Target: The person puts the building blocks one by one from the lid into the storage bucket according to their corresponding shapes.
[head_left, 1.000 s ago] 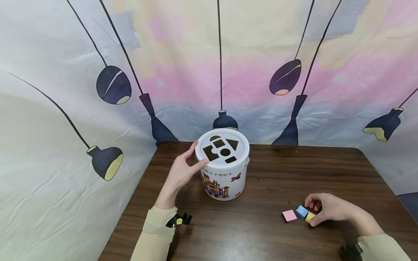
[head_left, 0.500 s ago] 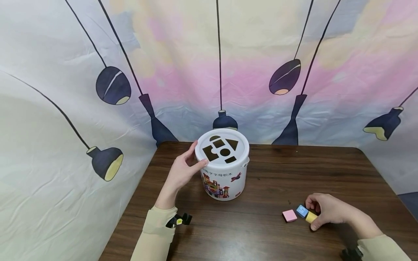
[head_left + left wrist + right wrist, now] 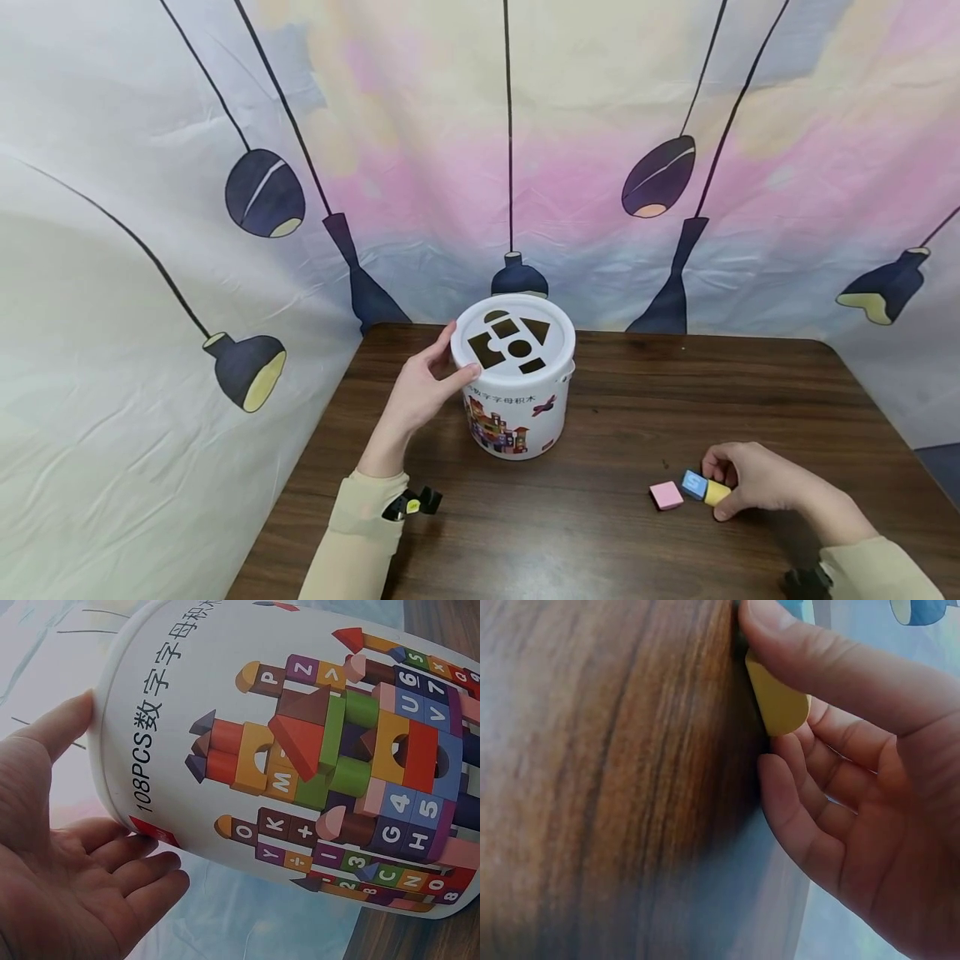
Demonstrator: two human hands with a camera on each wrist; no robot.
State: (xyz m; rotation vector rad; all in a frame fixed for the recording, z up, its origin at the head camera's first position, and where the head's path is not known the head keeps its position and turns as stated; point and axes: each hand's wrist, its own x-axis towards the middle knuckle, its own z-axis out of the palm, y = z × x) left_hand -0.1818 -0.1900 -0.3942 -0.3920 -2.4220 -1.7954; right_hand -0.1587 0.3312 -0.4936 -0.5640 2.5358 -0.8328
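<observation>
A white lidded bucket (image 3: 513, 417), printed with colourful building blocks, stands upright on the table. Shaped holes pierce its lid (image 3: 551, 367). Against the lid's left rim rests my left hand (image 3: 420, 387), its thumb at the front and its fingers round the far side. The left wrist view shows these fingers loosely spread. Low over the table, my right hand (image 3: 765, 479) pinches a yellow round-ended block (image 3: 780, 701) between thumb and fingers. A blue block (image 3: 693, 484) with a white character touches the yellow one. Left of them lies a pink block (image 3: 666, 495).
The brown wood table (image 3: 570, 533) reaches back to a pastel cloth backdrop (image 3: 585, 167) printed with dark hanging lamps. A small black device (image 3: 412, 505) is strapped at the left sleeve, with another (image 3: 808, 582) at the right wrist.
The right thumb shifted slightly on the yellow block, and the yellow and blue blocks turned a little together. The left hand, bucket and pink block stay in place.
</observation>
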